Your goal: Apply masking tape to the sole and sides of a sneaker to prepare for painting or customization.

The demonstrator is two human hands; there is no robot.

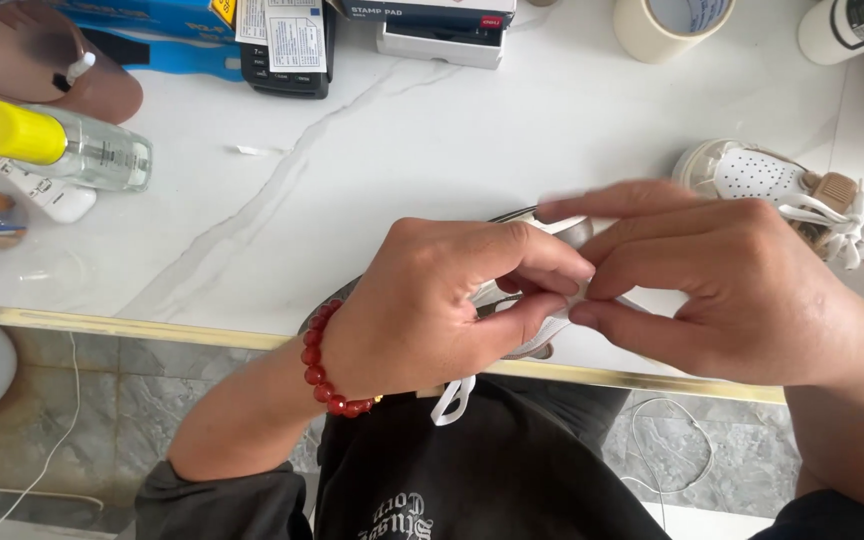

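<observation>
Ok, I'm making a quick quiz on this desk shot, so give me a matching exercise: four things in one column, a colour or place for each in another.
1. bottle cap
2. bracelet
3. tape roll
4. lace

a. red beads, left wrist
b. white, dangling below the left hand
c. yellow, far left
d. top edge, right of centre

Pairs: 1-c, 2-a, 3-d, 4-b

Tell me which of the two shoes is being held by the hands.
The shoe at the table's front edge, mostly hidden under both hands, its white lace pinched between their fingers. The other shoe, white and perforated, lies untouched at the right.
</observation>
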